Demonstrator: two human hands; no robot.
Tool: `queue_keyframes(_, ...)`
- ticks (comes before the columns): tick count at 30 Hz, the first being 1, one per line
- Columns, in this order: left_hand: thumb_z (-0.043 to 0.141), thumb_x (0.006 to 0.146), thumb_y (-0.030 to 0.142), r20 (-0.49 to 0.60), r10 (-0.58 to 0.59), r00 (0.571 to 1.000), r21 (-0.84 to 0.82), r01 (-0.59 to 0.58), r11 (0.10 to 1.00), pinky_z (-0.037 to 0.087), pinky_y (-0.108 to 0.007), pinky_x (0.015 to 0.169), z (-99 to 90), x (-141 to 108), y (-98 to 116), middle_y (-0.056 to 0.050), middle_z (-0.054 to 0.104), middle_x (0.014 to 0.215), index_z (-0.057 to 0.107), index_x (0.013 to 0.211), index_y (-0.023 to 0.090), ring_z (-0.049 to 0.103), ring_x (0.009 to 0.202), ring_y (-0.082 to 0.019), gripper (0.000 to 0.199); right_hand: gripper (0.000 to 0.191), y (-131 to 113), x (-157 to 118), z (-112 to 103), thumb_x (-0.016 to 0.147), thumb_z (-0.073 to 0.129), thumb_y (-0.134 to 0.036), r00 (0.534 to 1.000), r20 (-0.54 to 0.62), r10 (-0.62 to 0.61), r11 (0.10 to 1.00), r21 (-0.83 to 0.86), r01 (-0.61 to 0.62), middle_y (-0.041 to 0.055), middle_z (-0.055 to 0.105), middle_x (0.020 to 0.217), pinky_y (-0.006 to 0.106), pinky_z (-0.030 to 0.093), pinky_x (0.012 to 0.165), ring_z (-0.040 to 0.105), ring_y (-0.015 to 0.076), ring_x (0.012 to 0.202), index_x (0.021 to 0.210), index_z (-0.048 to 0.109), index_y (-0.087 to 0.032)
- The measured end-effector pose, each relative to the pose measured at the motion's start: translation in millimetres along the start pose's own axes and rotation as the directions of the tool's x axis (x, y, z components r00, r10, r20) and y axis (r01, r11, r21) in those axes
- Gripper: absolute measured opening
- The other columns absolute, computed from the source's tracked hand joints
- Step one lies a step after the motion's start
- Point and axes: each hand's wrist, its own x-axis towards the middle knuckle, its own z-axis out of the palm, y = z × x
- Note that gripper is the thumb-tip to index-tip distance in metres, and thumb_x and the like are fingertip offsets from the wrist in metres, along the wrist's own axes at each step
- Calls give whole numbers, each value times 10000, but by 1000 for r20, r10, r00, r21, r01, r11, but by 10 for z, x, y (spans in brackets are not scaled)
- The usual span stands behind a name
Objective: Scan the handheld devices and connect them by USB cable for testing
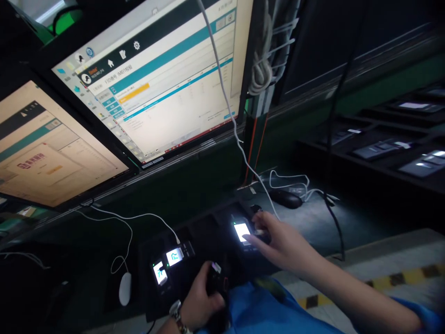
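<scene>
My right hand [278, 243] is closed at the right side of a small handheld device with a lit white screen [241, 231]. Its thumb reaches over the screen's lower right corner. A white cable [255, 174] hangs down and disappears behind this hand. Lower down, my left hand [201, 299], with a watch [176, 313] at the wrist, is wrapped round a dark handheld object [217, 283] whose kind I cannot make out. Left of it, two more small devices with lit screens, one [174, 256] joined to a white cable and one [160, 273] lower left, lie on the black tray [149, 301].
Two monitors [181, 111] [45, 144] stand behind the tray. A white mouse [125, 288] is on the left, a black mouse [287, 198] on the right. Dark trays with several devices [382, 148] fill the far right. Bundled cables [261, 69] hang beside the larger monitor.
</scene>
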Motion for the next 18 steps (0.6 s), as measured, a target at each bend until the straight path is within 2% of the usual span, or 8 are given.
queue_keyframes(2, 889, 413, 390, 36, -8, 999, 266, -1, 964, 197, -469, 1158, -9, -36, 72, -149, 448, 1444, 447, 1351, 179, 364, 1338, -344, 1058, 400, -31, -126, 29, 839, 489, -533, 1000, 23, 8, 996, 84, -10, 98, 676, 872, 335, 499, 612, 647, 232, 742, 1045, 523, -191)
queue_keyframes(4, 883, 417, 299, 55, -33, 998, 289, 16, 957, 226, -479, 1138, -1, -26, 106, -127, 512, 1383, 476, 1330, 197, 422, 1284, -328, 1005, 365, -46, -217, 64, 892, 414, -485, 995, 96, 11, 990, 136, -24, 106, 679, 905, 341, 508, 629, 650, 233, 778, 1074, 544, -196)
queue_keyframes(7, 836, 482, 317, -5, -30, 1000, -178, 28, 984, 409, -394, 951, 10, 41, 98, -56, 669, 1003, 630, 1082, 185, 584, 978, -229, 648, 327, -96, -303, 151, 938, 336, -386, 971, 215, -109, 976, 210, 63, 93, 680, 906, 328, 514, 663, 648, 211, 797, 980, 612, -217)
queue_keyframes(9, 756, 582, 409, -11, -72, 997, -594, 51, 803, 446, -313, 782, 7, 82, 104, -31, 646, 833, 661, 955, 158, 587, 816, -167, 460, 331, -154, -329, 257, 943, 338, -323, 944, 257, -208, 962, 228, 150, 84, 685, 902, 313, 511, 679, 651, 198, 802, 942, 651, -214)
queue_keyframes(11, 659, 678, 461, 32, -93, 995, -815, 80, 574, 435, -265, 692, -6, 99, 136, -45, 643, 845, 663, 997, 139, 579, 780, -144, 453, 318, -222, -330, 393, 939, 368, -270, 922, 268, -279, 950, 214, 226, 74, 695, 861, 291, 500, 664, 657, 186, 769, 946, 679, -201)
queue_keyframes(12, 633, 703, 465, 55, -93, 994, -858, 94, 506, 434, -252, 679, -16, 99, 155, -57, 649, 885, 652, 1056, 137, 581, 791, -141, 482, 308, -258, -324, 463, 937, 386, -252, 919, 253, -302, 946, 200, 256, 72, 699, 838, 280, 492, 653, 658, 180, 750, 960, 688, -193)
queue_keyframes(14, 620, 709, 480, 116, -84, 990, -870, 142, 473, 437, -233, 657, -41, 88, 175, -70, 656, 901, 627, 1141, 142, 584, 781, -138, 549, 296, -331, -302, 581, 936, 408, -227, 923, 199, -329, 940, 163, 300, 75, 700, 811, 265, 477, 641, 656, 172, 727, 982, 696, -177)
queue_keyframes(18, 591, 688, 564, 183, -64, 981, -812, 187, 553, 391, -198, 530, -99, 64, 125, -44, 646, 756, 592, 1229, 166, 538, 603, -104, 672, 311, -488, -266, 653, 929, 393, -176, 928, 208, -308, 950, 120, 288, 85, 696, 828, 260, 463, 649, 643, 172, 744, 954, 703, -158)
